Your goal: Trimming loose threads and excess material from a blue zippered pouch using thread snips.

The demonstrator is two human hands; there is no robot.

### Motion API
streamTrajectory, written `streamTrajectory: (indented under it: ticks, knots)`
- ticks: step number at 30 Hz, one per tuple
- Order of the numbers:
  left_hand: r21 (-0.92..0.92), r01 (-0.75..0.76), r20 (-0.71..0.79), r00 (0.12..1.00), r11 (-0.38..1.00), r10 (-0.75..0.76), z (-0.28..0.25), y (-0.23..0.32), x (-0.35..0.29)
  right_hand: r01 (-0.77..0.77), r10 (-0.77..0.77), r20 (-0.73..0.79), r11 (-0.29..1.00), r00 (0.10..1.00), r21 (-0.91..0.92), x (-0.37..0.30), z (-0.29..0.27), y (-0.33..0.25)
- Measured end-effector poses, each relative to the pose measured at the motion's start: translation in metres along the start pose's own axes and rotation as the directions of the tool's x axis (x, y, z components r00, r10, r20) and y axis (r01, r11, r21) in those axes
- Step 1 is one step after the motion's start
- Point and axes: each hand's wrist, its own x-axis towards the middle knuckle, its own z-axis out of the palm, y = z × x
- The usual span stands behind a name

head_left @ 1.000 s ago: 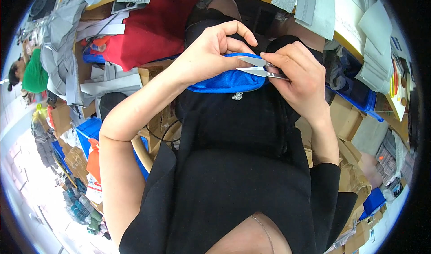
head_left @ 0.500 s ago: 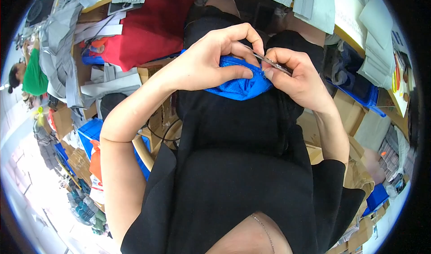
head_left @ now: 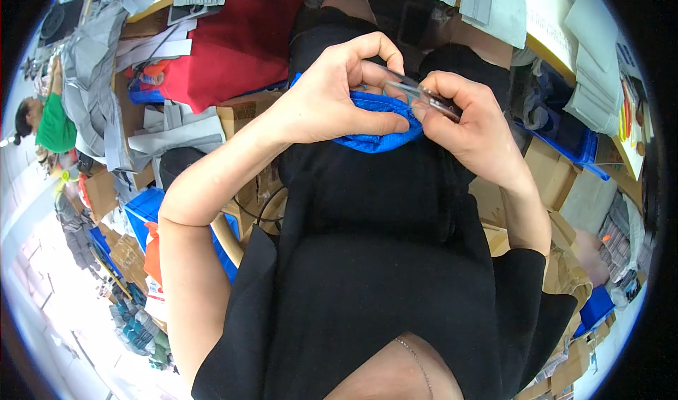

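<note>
Above my lap, my left hand (head_left: 330,102) is closed on a piece of blue fabric (head_left: 373,143), its thumb lying along the near side and the fingers curled behind. A stitched edge runs across the top of the cloth. My right hand (head_left: 472,126) grips small metal thread snips (head_left: 439,102) between thumb and fingers. Their blades point left, toward the left fingers, and are smeared by motion. The right fingertips are at the right end of the cloth; whether they also pinch it is hidden.
A red cloth (head_left: 236,43) hangs at the far left. Grey fabric pieces (head_left: 492,8) droop over the yellow table edge (head_left: 547,54) ahead. A blue bin (head_left: 565,135) stands right, cardboard boxes (head_left: 537,181) beside it. Far left, a person in green (head_left: 56,124) is present.
The snips have tilted and look wider apart, blurred by movement. My left thumb has slid right along the blue fabric, which has shifted slightly upward.
</note>
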Motion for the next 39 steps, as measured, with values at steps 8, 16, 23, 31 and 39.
streamTrajectory:
  ticks: [8, 16, 23, 31, 39]
  knots:
    - [-0.053, 0.011, 0.064, 0.998, 0.999, -0.008, -0.003, -0.006, 0.002, -0.169, 0.149, 0.093, 0.946, 0.985, 0.275, 0.004, 0.003, 0.007]
    - [-0.129, 0.041, 0.078, 0.996, 0.991, -0.032, -0.007, -0.017, 0.002, -0.292, 0.253, 0.154, 0.89, 0.955, 0.35, 0.007, -0.001, 0.007]
    - [-0.157, 0.071, 0.082, 0.995, 0.985, -0.059, -0.008, -0.016, 0.001, -0.368, 0.299, 0.216, 0.799, 0.929, 0.476, 0.008, 0.001, 0.016]
    - [-0.229, 0.013, 0.056, 0.998, 0.973, -0.001, -0.005, -0.023, 0.002, -0.355, 0.325, 0.149, 0.798, 0.934, 0.487, 0.003, 0.006, 0.011]
    - [-0.474, -0.064, -0.054, 0.998, 0.878, 0.044, 0.005, -0.042, 0.005, -0.199, 0.211, -0.002, 0.924, 0.977, 0.325, 0.008, -0.003, 0.009]
